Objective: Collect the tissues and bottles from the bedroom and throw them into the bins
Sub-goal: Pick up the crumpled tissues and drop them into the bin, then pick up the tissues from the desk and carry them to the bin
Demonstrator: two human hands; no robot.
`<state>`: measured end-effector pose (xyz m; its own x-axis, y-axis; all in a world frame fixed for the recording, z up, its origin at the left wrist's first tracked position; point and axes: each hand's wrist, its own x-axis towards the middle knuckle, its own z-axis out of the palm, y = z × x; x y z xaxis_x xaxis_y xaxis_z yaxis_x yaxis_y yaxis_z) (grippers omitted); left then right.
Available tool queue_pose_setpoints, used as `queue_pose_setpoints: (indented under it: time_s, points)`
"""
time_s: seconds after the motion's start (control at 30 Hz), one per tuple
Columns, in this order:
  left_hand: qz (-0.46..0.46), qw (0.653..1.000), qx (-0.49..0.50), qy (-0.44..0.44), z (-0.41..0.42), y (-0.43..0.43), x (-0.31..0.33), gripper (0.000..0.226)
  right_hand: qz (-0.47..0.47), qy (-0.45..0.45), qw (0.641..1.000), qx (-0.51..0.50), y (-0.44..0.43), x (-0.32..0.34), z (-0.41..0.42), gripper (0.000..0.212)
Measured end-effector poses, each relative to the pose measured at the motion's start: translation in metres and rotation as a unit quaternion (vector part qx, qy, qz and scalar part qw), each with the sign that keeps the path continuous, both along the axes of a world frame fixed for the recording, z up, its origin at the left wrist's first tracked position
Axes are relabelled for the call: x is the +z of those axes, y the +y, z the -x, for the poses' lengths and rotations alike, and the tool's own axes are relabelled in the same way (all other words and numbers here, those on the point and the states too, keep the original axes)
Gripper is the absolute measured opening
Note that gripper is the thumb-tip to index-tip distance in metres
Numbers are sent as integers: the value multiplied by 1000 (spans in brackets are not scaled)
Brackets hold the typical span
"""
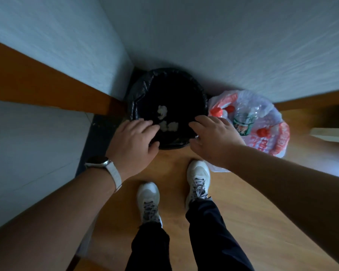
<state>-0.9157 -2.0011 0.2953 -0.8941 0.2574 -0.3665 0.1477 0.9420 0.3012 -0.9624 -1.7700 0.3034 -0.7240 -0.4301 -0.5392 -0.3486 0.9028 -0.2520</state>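
We stand over the black bin [139,89], which sits pushed into the corner of the walls, so that it lies straight ahead of both hands and just beyond the fingertips. Our left hand [133,139] hangs palm down over the near left part of the rim, fingers loosely extended and holding nothing. Our right hand [213,135] mirrors it over the near right part, fingers spread and also empty. Whether its thumb touches the dark liner at the rim, we cannot tell. Between the two hands and a little ahead of them, the crumpled white tissues [167,122] lie inside the bin against the dark liner, so we judge that part of the task done. Both palms likely face down over the opening because that is where a drop is made. Just to the outer side of our right hand, a clear plastic bag [278,137] with red print stands open on the wooden floor [243,192], touching the bin's side. The bottles [243,120] with red caps [216,112] lie in it, apart from the tissues, which suggests the two kinds of waste are being sorted. A white watch [98,162] sits on our left wrist, and our shoes [198,173] stand behind the hands, close to the bin.
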Motion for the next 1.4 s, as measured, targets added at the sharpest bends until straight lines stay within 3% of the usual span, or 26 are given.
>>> queue_pose_setpoints:
  time_s: [0.17, 0.47, 0.77, 1.03, 1.4]
  points:
    - [18, 1000, -23, 7, 3, -9, 88, 50, -25, 54, 998, -4, 2, 101, -4, 43]
    - [10, 988, -79, 130, -3, -5, 294, 49, -8, 148, 985, -94, -25, 300, -39, 53]
    - [-78, 955, -145, 247, -21, 16, 468, 44, 7, 256, 950, -178, -8, 480, -90, 51]
    - [-76, 920, -225, 312, -22, 76, 553, 46, -32, 307, 929, -207, 68, 570, -137, 56]
    - [-119, 873, -340, 328, -86, 281, 622, 46, -80, 338, 881, -321, 244, 637, -268, 56]
